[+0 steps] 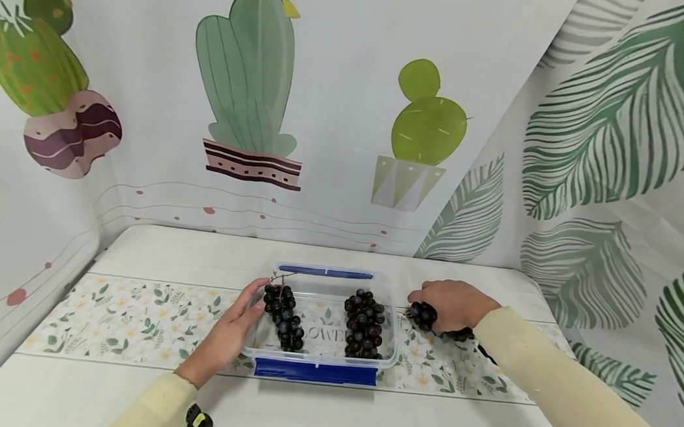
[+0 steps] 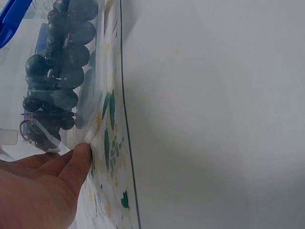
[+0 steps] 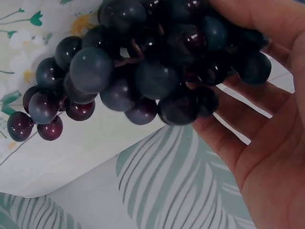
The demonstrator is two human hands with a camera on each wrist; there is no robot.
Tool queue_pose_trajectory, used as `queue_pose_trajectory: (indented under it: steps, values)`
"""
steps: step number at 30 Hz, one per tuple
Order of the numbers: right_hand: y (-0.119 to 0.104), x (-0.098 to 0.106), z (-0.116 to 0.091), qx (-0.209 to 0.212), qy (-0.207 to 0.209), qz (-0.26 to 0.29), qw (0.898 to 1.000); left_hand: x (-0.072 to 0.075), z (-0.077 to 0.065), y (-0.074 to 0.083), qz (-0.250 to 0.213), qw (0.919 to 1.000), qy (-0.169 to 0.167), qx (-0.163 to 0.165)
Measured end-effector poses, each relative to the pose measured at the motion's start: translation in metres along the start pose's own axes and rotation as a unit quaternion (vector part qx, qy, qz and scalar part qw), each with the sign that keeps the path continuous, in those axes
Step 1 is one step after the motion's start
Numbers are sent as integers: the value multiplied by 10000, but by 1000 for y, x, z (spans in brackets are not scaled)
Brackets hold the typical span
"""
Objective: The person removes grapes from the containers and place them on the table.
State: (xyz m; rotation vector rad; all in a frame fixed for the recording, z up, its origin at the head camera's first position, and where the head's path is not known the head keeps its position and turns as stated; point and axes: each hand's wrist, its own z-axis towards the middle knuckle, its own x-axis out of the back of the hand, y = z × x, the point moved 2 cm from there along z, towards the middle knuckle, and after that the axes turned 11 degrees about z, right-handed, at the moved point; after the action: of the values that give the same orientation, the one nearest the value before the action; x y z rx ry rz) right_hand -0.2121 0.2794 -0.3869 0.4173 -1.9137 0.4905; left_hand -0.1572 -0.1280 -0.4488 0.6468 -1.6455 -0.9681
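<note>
A clear plastic food box [image 1: 319, 354] with blue clips stands on the table, two bunches of dark grapes inside it. One bunch [image 1: 284, 318] lies along the left wall, its stem reaching up near the rim; the other bunch [image 1: 364, 324] is on the right. My left hand [image 1: 225, 337] rests against the box's left side with extended fingers, fingertips [image 2: 82, 153] right at the wall. To the right of the box, my right hand [image 1: 456, 305] holds a third bunch of dark grapes [image 3: 143, 71], its fingers around the thick end while the narrow end hangs out.
A white tablecloth [image 1: 157, 254] with a floral band [image 1: 135, 318] covers the table. Behind it hangs a white cloth backdrop [image 1: 342, 109] printed with cacti and leaves. A blue clip flap [image 1: 316, 372] sticks out at the box's front.
</note>
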Motion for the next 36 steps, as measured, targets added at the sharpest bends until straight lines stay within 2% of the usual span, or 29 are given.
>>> queue_pose_trajectory:
  steps: [11,17,24,36]
  values:
    - [-4,5,-8,-416,-107,400,9983,1,1,3,31,10000,17,53]
    - [-7,9,-14,-268,73,321,9991,1,0,2,39,9999,49,87]
    - [-7,10,-21,-128,302,434,9985,1,-1,2,-13,10000,44,-41]
    - [-15,16,-29,30,764,428,9961,1,-2,2,15,10000,10,27]
